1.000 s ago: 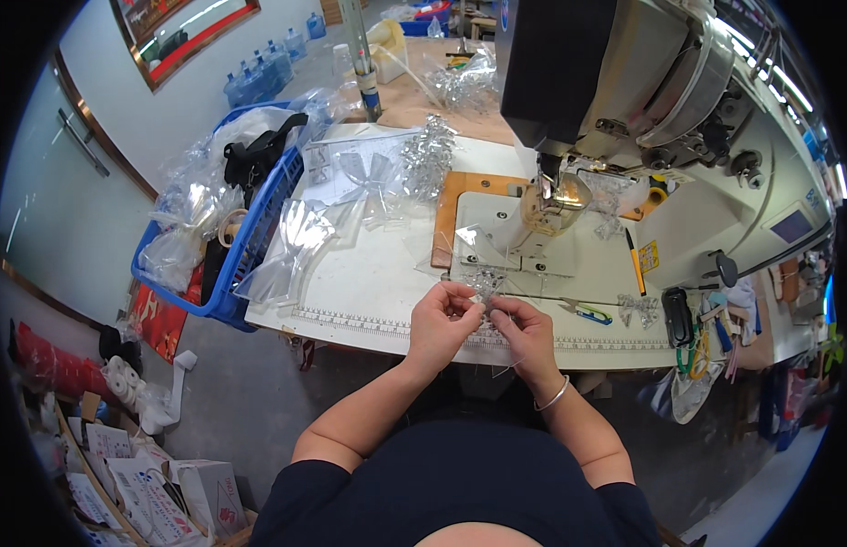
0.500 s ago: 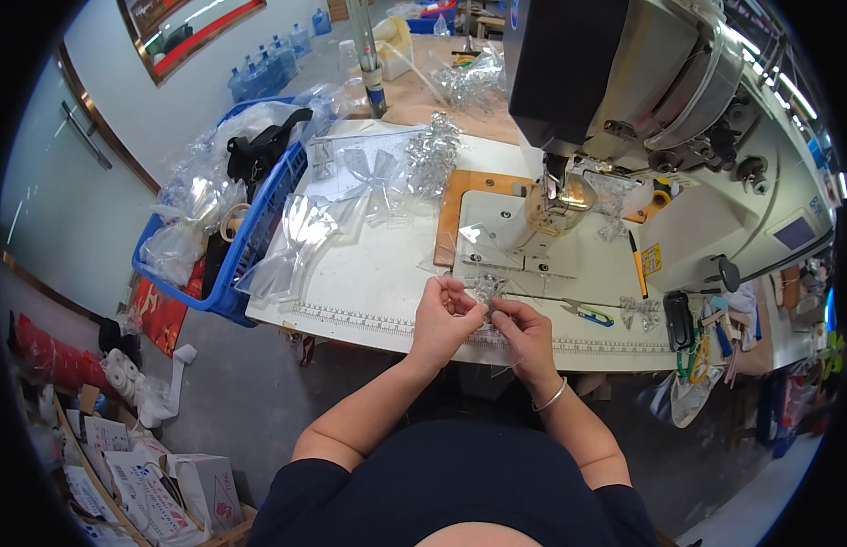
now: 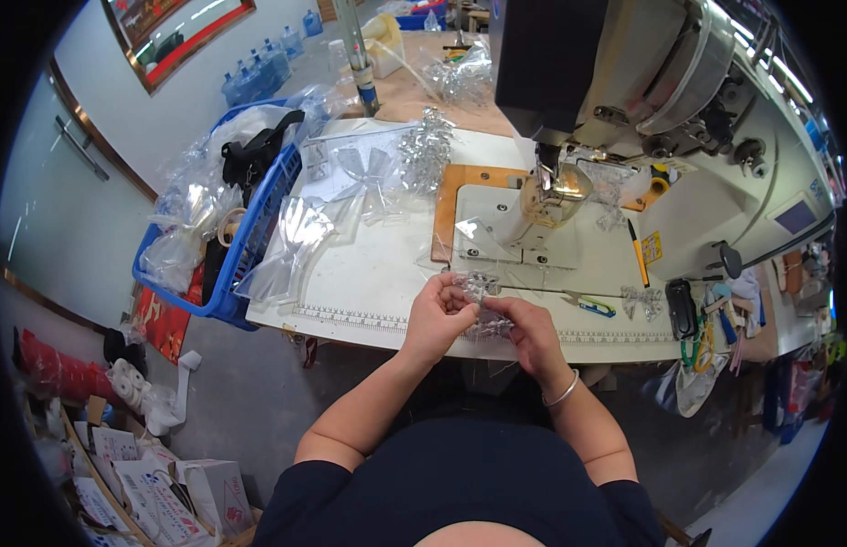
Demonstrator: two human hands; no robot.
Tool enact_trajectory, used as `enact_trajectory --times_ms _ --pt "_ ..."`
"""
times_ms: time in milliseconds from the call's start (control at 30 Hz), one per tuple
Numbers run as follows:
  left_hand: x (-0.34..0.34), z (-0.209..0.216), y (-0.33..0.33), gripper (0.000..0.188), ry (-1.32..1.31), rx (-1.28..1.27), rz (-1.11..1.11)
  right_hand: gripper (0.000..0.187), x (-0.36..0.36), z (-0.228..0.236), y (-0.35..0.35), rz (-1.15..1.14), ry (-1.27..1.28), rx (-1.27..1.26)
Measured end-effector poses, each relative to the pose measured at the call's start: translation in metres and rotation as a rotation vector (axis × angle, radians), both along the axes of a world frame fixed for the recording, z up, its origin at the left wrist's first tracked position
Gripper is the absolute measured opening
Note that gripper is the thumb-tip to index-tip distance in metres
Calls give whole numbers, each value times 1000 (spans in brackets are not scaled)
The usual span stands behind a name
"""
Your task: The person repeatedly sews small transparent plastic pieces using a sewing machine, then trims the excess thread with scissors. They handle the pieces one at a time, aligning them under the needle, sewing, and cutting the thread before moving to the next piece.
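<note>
At the front edge of the white sewing table (image 3: 369, 273), my left hand (image 3: 437, 317) pinches a crumpled clear-and-silver plastic piece (image 3: 481, 284). My right hand (image 3: 533, 334) has its thumb and fingers closed on the same piece from the other side. Part of it hangs below the fingers over the ruler strip, and its exact shape is hard to make out. Just beyond my hands lies a thin clear plastic sheet (image 3: 485, 239) by the metal plate of the sewing machine (image 3: 556, 82). The machine's needle area is apart from my fingers.
Clear plastic bows (image 3: 300, 232), a silver tinsel bundle (image 3: 425, 150) and a paper sheet (image 3: 328, 178) lie to the left. Beside the table stands a blue basket (image 3: 225, 290) of bags. Thread snips (image 3: 589, 304), an orange pen (image 3: 638, 253) and a black case (image 3: 681, 310) lie right.
My right hand has shifted up and turned, its fingers now reaching across the top of the piece. My left hand stays nearly in place. The whole view has tilted slightly.
</note>
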State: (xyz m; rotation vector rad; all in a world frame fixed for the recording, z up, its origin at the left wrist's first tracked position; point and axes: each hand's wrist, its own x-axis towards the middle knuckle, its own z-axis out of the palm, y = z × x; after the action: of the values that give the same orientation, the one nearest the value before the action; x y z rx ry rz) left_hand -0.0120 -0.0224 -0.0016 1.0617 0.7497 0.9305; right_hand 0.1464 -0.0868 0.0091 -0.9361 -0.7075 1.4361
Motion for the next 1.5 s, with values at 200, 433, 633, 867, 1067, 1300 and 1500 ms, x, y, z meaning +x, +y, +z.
enact_trajectory --times_ms 200,433,633,867,1067,1300,1500 --pt "-2 -3 -5 47 -97 -89 -55 16 -4 4 0 -66 -551 4" --pt "-6 -2 -7 46 -166 -185 -75 16 -9 7 -1 -92 -489 -11" --pt "-6 -11 -1 41 -37 -43 -120 15 -8 1 -2 -66 -603 -15" --pt "1 -7 -5 46 35 -8 -110 33 3 9 13 -198 -787 365" --pt "0 5 -9 53 197 195 -149 28 11 24 16 -40 -635 163" --pt "-5 18 -6 62 239 258 -230 23 24 36 15 235 -656 122" --pt "0 7 4 55 192 186 -388 18 27 24 12 140 -350 13"
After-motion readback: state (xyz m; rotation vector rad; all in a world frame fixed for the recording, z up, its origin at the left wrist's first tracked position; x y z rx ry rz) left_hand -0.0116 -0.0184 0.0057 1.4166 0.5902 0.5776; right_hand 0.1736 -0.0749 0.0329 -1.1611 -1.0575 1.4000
